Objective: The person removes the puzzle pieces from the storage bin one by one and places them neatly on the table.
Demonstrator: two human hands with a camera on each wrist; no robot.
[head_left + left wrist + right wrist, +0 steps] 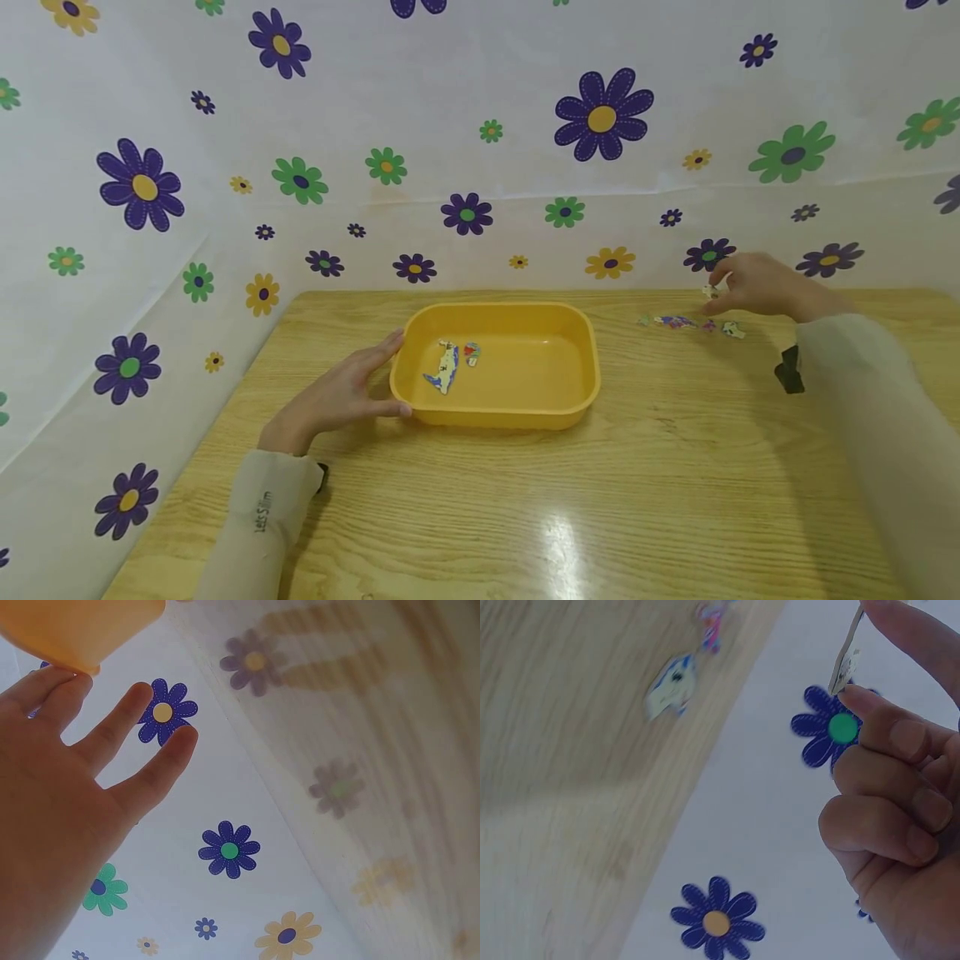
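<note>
A small flat cutout piece (711, 292), pale with dark marks, is pinched between the thumb and a fingertip of my right hand (757, 286). In the right wrist view this thin piece (846, 664) shows nearly edge-on, the other fingers curled toward the palm. Below the hand, a row of small colourful cutouts (675, 322) lies on the table, with a pale cutout (733, 330) at its right end. My left hand (341, 392) touches the left end of a yellow tray (525, 408), fingers extended and thumb at the front corner. Inside lie a pale-and-blue cutout (446, 368) and a smaller red-and-green one (472, 352).
The wooden table (465, 500) meets a white flowered cloth (450, 125) at its back and left edges. Dark pieces (789, 371) show at both sleeve cuffs. Light glares off the table's front.
</note>
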